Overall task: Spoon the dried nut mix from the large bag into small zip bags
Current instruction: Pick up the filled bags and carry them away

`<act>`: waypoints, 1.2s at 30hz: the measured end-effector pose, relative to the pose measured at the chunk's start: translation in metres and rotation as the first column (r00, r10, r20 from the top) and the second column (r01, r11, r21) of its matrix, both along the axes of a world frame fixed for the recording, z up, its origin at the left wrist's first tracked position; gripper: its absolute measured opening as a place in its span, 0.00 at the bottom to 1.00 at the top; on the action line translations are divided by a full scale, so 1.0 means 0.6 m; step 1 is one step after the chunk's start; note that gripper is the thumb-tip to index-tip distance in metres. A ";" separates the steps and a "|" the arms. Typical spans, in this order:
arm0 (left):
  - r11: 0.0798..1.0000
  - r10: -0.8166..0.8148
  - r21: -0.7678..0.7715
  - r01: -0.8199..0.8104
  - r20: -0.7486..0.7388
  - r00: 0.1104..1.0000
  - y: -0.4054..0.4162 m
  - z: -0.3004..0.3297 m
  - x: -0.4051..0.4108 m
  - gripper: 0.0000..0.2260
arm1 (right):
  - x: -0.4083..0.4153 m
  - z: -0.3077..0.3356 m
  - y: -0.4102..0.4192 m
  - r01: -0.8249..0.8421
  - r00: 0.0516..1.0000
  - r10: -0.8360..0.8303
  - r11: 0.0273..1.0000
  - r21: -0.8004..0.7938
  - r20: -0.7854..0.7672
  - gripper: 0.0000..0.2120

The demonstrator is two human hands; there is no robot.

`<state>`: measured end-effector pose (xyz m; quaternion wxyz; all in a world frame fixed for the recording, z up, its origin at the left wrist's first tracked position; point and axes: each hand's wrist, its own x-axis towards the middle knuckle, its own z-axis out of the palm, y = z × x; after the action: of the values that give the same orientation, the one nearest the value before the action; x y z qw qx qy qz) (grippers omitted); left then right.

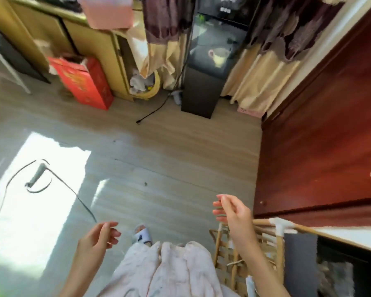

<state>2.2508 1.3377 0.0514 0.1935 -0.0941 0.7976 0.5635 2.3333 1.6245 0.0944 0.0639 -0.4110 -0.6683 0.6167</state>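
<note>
I'm walking, so both hang free: left hand [99,236] at seven o'clock, right hand [231,213] at five, fingers loosely curled, holding nothing; no nut bag, spoon or zip bags in sight, only grey wood-plank floor [159,157]

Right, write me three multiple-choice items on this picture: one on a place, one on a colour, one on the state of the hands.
1. Where does the red box stand?
A. on the floor by the yellowish cabinet
B. on the white tabletop
C. on the wicker chair

2. What colour is the panel on the right?
A. green
B. reddish brown
C. white

3. What are the left hand and the right hand holding?
A. a spoon
B. a zip bag
C. nothing

Answers: 1 A, the box sits on the floor against the cabinet. 2 B, the panel is reddish brown. 3 C, both hands hang loosely curled over the floor, empty.
</note>
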 end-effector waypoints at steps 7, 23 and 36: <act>0.945 0.326 -0.006 -0.326 0.079 0.942 -0.123 -0.028 -0.025 0.12 | -0.162 -0.056 -0.118 -0.234 0.963 0.244 0.968 -0.092 0.118 0.09; 0.883 0.462 -0.023 -0.469 0.225 0.858 -0.284 -0.032 -0.277 0.11 | -0.487 -0.078 -0.306 -0.545 0.789 0.569 0.822 -0.164 0.233 0.07; 0.672 0.731 -0.034 -0.739 0.189 0.656 -0.375 -0.021 -0.588 0.11 | -0.958 -0.069 -0.449 -0.780 0.575 0.784 0.612 -0.133 0.234 0.06</act>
<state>1.8977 1.1128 0.0389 0.0254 -0.4563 0.6564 0.6003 1.7582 1.3552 0.0528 -0.3087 -0.1546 -0.7780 0.5248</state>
